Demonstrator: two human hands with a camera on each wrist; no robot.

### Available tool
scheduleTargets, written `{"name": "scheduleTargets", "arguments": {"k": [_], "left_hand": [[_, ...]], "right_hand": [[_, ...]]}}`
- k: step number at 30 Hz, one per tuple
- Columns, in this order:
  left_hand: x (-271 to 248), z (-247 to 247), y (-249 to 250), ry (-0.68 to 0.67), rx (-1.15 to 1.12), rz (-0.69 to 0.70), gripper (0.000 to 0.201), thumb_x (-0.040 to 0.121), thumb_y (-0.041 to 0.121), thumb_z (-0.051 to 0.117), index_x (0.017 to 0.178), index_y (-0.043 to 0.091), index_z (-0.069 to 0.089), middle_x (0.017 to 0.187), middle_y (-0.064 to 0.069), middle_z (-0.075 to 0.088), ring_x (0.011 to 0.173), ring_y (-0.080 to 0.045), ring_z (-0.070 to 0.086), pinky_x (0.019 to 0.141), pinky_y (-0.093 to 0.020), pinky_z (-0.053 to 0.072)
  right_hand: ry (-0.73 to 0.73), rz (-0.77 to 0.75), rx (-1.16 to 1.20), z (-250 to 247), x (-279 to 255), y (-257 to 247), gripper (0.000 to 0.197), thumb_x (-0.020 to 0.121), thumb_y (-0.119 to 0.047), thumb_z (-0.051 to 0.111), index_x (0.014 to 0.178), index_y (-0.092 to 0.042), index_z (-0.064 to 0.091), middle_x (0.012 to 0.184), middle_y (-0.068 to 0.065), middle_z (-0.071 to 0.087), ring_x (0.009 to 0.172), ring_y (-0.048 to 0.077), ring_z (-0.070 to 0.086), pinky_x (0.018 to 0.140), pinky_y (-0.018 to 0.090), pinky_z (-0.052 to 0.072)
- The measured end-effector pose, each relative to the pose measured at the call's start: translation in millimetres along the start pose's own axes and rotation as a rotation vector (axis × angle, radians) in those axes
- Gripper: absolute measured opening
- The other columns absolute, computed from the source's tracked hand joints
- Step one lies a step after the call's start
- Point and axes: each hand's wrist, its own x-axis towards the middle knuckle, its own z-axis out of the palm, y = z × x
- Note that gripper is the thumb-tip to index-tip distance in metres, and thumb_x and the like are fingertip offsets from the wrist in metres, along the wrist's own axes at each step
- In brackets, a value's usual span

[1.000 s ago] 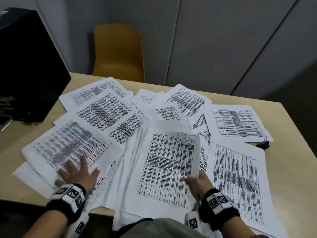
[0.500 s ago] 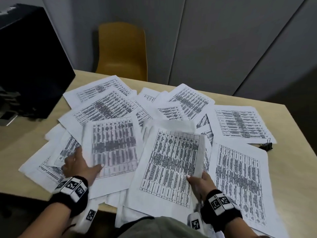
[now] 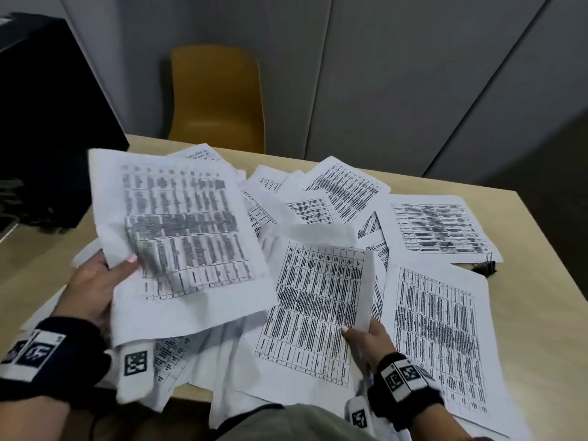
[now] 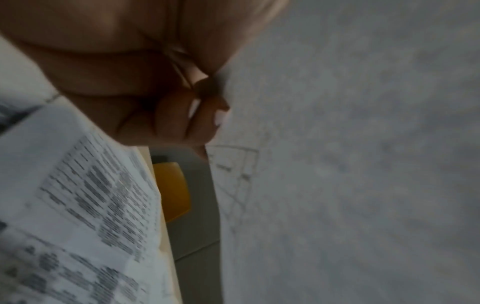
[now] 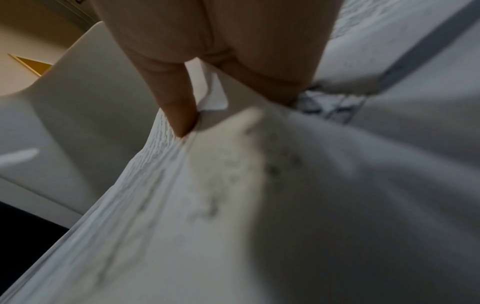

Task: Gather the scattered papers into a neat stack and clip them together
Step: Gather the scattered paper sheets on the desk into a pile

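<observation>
Grey wall panels and a yellow chair (image 3: 219, 100) stand behind a pale wooden tabletop (image 3: 541, 281), where printed papers (image 3: 436, 227) lie fanned and overlapping across most of the surface, several hanging over the near edge toward the person. A black machine (image 3: 47, 122) crowds the far-left corner, leaving bare wood mainly along the right side and far edge, the likeliest room for squaring a stack. The left hand (image 3: 92, 288) grips a lifted bundle of sheets (image 3: 184, 237) at its left margin, thumb on top and fingers (image 4: 207, 115) curled beneath, apparently holding it clear of the clutter so it can be carried across. The right hand (image 3: 366, 338) pinches the lower right edge of the growing pile (image 3: 318, 300) at centre, thumb (image 5: 176, 107) pressed on the top page, seemingly to steady it as the gathering point. Loose pages remain spread to the right and rear, so collecting looks well short of finished. A black binder clip (image 3: 486, 267) sits beside the right-hand sheets, untouched and partly tucked at a page corner, within easy reach once edges are aligned.
</observation>
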Motion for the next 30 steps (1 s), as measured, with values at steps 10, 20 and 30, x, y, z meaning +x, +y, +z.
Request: {"name": "scheduleTargets", "arguments": {"k": [10, 20, 30], "left_hand": [[-18, 87, -83, -0.31, 0.459, -0.16, 0.023, 0.084, -0.006, 0.058, 0.103, 0.007, 0.062, 0.086, -0.002, 0.068, 0.075, -0.017, 0.065, 0.063, -0.025, 0.05], [-2, 92, -80, -0.147, 0.835, -0.024, 0.03, 0.082, 0.035, 0.066, 0.105, 0.018, 0.058, 0.094, -0.003, 0.067, 0.081, -0.02, 0.063, 0.074, -0.032, 0.053], [49, 44, -79, -0.328, 1.478, -0.207, 0.076, 0.092, 0.058, 0.027, 0.149, 0.02, -0.007, 0.158, -0.004, -0.017, 0.145, -0.031, -0.011, 0.116, -0.056, 0.004]], "right_hand": [[0.005, 0.049, -0.018, -2, 0, -4, 0.072, 0.082, -0.049, 0.059, 0.132, -0.002, 0.038, 0.126, 0.016, 0.055, 0.105, 0.028, 0.055, 0.094, 0.038, 0.042], [0.047, -0.071, -0.154, 4, 4, -6, 0.015, 0.082, -0.006, 0.065, 0.09, -0.003, 0.053, 0.069, 0.008, 0.058, 0.061, 0.02, 0.056, 0.055, 0.029, 0.051], [0.066, -0.079, -0.029, -2, 9, 3, 0.011, 0.08, 0.006, 0.062, 0.085, -0.002, 0.056, 0.067, 0.013, 0.06, 0.065, 0.025, 0.054, 0.065, 0.033, 0.044]]}}
